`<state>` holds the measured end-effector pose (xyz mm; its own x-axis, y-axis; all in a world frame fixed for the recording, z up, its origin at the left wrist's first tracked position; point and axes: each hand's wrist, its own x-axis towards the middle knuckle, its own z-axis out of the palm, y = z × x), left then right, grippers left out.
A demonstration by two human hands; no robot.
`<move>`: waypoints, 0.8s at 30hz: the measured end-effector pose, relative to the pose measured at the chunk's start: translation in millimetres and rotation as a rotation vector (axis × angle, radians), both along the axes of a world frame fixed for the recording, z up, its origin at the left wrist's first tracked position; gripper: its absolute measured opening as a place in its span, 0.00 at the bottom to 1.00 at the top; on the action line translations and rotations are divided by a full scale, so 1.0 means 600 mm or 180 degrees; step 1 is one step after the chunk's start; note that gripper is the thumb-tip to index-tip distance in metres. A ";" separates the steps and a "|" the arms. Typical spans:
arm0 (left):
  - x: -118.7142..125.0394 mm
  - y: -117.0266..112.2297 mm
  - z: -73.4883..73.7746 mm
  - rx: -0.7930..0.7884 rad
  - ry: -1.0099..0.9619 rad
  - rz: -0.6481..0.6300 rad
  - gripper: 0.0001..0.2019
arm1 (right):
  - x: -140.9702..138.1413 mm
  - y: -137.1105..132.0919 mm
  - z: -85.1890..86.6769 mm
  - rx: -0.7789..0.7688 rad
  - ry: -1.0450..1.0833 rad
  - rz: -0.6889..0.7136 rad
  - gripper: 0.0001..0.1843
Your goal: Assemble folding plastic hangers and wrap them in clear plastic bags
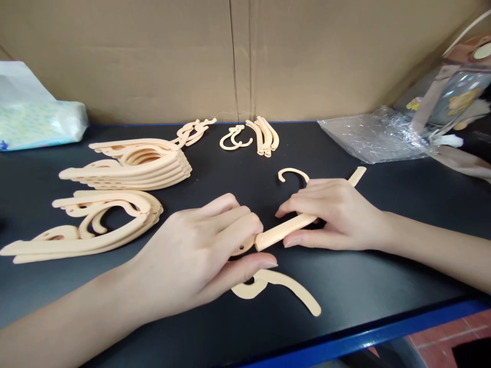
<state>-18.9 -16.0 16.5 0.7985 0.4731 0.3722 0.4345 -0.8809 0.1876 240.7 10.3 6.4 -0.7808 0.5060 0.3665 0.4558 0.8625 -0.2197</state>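
Note:
My left hand point(209, 245) is curled closed over a peach plastic hanger piece point(242, 249) whose rounded end has a small hole. That end meets a long, straight hanger arm point(282, 231), which my right hand point(335, 212) grips between thumb and fingers. The arm's far tip sticks out beyond the right knuckles. A hanger hook point(293, 173) lies just behind the right fingers; whether it is joined to the arm is hidden. Below the left thumb, another curved hanger arm point(295, 290) rests on the black tabletop, partly covered by that hand.
Stacks of folded hangers point(153, 166) and more folded hangers point(130, 245) lie at left. Loose hooks point(232, 138) and slim arms point(264, 137) sit near the back. A tissue pack point(42, 117), clear plastic bag point(368, 135) and strapped bottle point(466, 87) flank them. The table edge point(368, 337) is blue.

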 end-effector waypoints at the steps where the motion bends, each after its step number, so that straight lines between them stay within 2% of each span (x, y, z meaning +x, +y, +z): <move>1: 0.001 -0.002 0.003 -0.0021 -0.0017 -0.0003 0.10 | 0.002 0.005 0.002 -0.0058 0.0005 -0.0028 0.25; 3: 0.002 -0.006 0.009 -0.0079 -0.0038 0.0015 0.08 | 0.007 0.013 0.004 -0.0120 0.0028 -0.0063 0.28; 8: 0.004 -0.010 0.016 -0.0100 -0.0071 0.0008 0.11 | 0.014 0.027 0.006 -0.0217 0.0078 0.0089 0.28; 12: 0.003 -0.011 0.010 0.0173 -0.0148 0.0192 0.13 | 0.016 0.029 0.005 -0.0253 0.0185 0.0106 0.30; 15: 0.001 -0.005 0.001 0.0145 -0.0319 0.0352 0.13 | 0.017 0.028 0.004 -0.0269 0.0240 -0.0057 0.30; 21: -0.001 0.014 -0.006 -0.0821 -0.0421 0.0182 0.13 | 0.011 0.027 -0.002 -0.0228 0.0219 -0.0393 0.35; 24: 0.001 0.012 -0.002 -0.1233 -0.0514 0.0315 0.13 | 0.008 0.026 -0.006 -0.0199 0.0120 -0.0493 0.38</move>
<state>-18.2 -8.7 15.1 0.6883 0.6739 0.2685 0.4514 -0.6876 0.5687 245.5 26.0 3.1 -0.6780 0.6420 0.3581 0.5727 0.7667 -0.2902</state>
